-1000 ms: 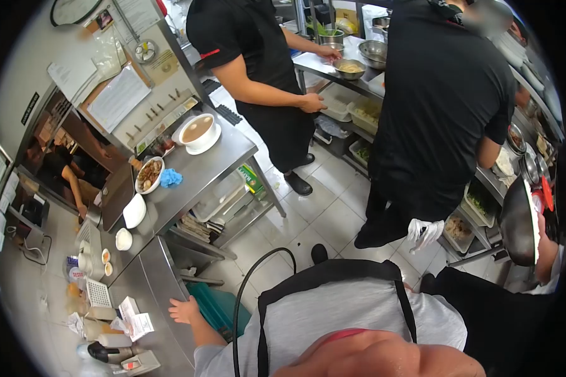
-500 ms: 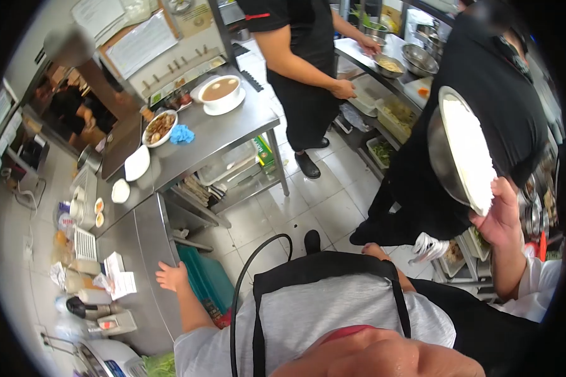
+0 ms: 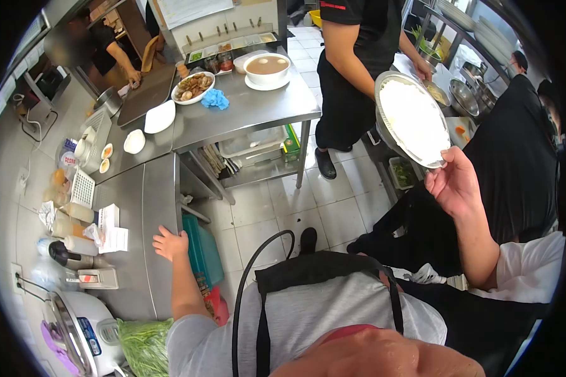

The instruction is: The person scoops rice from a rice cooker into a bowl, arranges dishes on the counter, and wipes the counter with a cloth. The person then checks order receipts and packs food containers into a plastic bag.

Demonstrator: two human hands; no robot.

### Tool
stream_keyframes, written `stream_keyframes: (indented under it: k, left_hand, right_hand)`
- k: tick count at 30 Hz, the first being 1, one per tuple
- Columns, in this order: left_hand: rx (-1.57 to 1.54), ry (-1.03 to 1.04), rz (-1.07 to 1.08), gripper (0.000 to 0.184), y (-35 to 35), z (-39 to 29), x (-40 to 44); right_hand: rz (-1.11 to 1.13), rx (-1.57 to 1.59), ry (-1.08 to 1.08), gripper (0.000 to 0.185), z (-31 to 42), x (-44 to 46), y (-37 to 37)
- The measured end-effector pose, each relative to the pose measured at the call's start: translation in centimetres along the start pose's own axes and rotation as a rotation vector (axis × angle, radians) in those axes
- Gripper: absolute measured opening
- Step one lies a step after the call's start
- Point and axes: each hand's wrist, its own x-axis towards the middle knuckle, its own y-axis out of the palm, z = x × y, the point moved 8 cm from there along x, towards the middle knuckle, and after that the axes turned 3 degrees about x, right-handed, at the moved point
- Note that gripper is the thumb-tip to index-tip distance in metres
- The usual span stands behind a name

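Observation:
My left hand (image 3: 170, 243) is open, its fingers spread, at the front edge of the steel counter (image 3: 122, 217). It holds nothing; I cannot tell whether it presses on the metal. My right hand is out of sight beyond my apron (image 3: 333, 270). On the right, another person's hand (image 3: 454, 182), from a white sleeve, grips the rim of a metal bowl (image 3: 388, 129) filled with something white. Nearest my left hand are a white slip of paper (image 3: 114, 239) on the counter and a teal bin (image 3: 202, 251) below its edge.
A steel table (image 3: 258, 113) bears a soup bowl (image 3: 265, 66), a food dish (image 3: 193, 88) and a blue cloth (image 3: 216, 99). Bottles stand along the left wall, near a rice cooker (image 3: 94, 333). Co-workers in black (image 3: 509, 157) stand beyond on the tiled floor (image 3: 324, 201).
The view has shifted, so the table appears further right. The other person's bowl has moved left and turned its contents more toward me. My right hand, partly visible before, has gone from sight.

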Motion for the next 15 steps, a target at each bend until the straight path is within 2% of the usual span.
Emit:
stream_keyframes:
  k: [3,6,10,15]
  left_hand:
    - [-0.015,-0.009,0.027,0.068,-0.1,0.0,0.1]
    - [-0.011,-0.014,0.046,0.068,-0.2,0.1,0.0]
    - [-0.019,-0.01,0.055,0.071,-0.2,0.3,0.3]
    - [-0.115,-0.018,0.076,0.077,0.3,-1.3,3.6]
  right_hand:
    - [0.054,-0.007,0.021,0.011,-0.7,1.1,1.0]
    - [-0.021,-0.003,0.015,0.01,-1.0,0.5,2.6]
    - [-0.184,-0.16,-0.093,0.003,-0.5,0.5,4.6]
    - [-0.145,-0.2,-0.127,0.005,-0.2,1.4,6.3]
